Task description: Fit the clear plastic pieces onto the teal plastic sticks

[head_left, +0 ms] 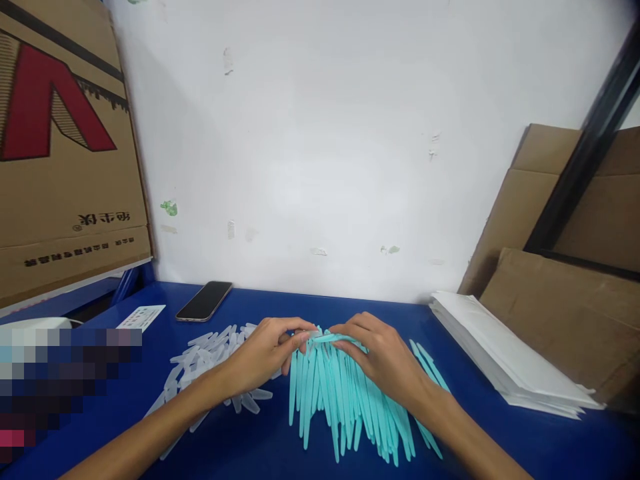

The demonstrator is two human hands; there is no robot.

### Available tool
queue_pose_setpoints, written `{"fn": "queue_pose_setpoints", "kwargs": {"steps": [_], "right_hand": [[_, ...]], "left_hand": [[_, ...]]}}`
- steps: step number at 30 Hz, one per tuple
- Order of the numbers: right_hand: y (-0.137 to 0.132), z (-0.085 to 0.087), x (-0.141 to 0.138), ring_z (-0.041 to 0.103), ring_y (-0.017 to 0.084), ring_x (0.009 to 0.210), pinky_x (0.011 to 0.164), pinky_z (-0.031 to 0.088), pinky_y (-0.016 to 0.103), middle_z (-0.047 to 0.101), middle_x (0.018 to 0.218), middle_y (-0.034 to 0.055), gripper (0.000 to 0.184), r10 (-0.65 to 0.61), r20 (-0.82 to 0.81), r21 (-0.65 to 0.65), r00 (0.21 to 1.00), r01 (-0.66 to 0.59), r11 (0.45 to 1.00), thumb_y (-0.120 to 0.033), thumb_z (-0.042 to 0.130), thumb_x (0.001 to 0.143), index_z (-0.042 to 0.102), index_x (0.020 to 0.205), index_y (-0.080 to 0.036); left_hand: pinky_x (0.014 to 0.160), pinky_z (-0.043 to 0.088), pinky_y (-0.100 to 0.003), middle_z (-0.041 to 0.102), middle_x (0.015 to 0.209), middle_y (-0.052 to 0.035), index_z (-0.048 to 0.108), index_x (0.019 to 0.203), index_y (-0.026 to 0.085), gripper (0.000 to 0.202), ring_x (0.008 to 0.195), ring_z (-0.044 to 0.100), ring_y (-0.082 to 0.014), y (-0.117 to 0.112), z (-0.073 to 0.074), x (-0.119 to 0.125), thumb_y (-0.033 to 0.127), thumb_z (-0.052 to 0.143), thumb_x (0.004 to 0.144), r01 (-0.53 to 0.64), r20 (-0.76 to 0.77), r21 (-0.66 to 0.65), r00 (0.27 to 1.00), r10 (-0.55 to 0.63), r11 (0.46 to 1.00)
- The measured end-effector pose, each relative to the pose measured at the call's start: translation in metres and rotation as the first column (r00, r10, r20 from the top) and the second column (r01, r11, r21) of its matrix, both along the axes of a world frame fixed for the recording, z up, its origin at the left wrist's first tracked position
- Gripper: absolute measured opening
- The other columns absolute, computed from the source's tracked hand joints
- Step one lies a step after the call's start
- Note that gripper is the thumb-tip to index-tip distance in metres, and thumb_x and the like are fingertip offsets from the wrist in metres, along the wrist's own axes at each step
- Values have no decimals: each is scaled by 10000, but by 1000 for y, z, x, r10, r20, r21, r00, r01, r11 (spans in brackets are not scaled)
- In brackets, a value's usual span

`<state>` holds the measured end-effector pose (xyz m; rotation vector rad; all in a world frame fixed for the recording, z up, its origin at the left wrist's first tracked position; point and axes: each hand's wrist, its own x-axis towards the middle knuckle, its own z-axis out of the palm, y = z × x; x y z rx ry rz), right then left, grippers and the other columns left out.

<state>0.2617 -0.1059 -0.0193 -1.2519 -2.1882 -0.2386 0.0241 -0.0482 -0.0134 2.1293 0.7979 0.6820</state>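
Observation:
Over the top of the turquoise pile, both of my hands meet. My right hand (373, 343) pinches a slim turquoise plastic stick (333, 338), held nearly level and pointing left. The fingertips of my left hand (280, 343) close on a small translucent plastic cap (313, 334) at the stick's left end; how far it sits over the end cannot be made out. Below lies a fanned pile of turquoise sticks (345, 397), partly behind my right hand. Left of it, loose translucent caps (205, 357) are heaped, partly covered by my left forearm.
A phone (205, 301) and a printed card (141, 317) lie at the back left of the blue table (265, 443). White flat packets (515, 360) are stacked on the right before cardboard (565, 313). A large carton (75, 147) stands left; a white wall (310, 147) is behind.

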Motion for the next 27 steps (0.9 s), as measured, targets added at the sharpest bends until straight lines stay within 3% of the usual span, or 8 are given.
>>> {"fn": "queue_pose_setpoints", "kwargs": {"steps": [8, 15, 27], "right_hand": [[-2, -3, -4, 639, 178, 850, 705, 513, 296, 699, 942, 40, 215, 16, -26, 51, 1000, -15, 999, -330, 561, 971, 682, 1127, -245], [-3, 1, -4, 640, 170, 820, 684, 515, 292, 706, 928, 42, 232, 10, -35, 65, 999, -7, 998, -363, 545, 978, 692, 1115, -247], [-3, -2, -4, 633, 181, 808, 682, 502, 302, 704, 923, 53, 233, 14, -27, 80, 1000, -12, 997, -354, 536, 984, 683, 1125, -241]], "left_hand": [[563, 481, -230, 707, 850, 9, 646, 1211, 239, 380, 478, 590, -82, -5, 0, 4, 458, 421, 998, 52, -2, 7, 999, -52, 999], [547, 488, -237, 712, 881, -15, 628, 1216, 219, 403, 494, 589, -95, -2, 1, 0, 471, 404, 996, -8, 6, 32, 1000, 8, 999], [565, 498, -250, 715, 918, -25, 612, 1255, 224, 418, 491, 585, -92, -3, 4, 0, 482, 424, 985, 34, 48, -50, 998, -32, 998]]}}
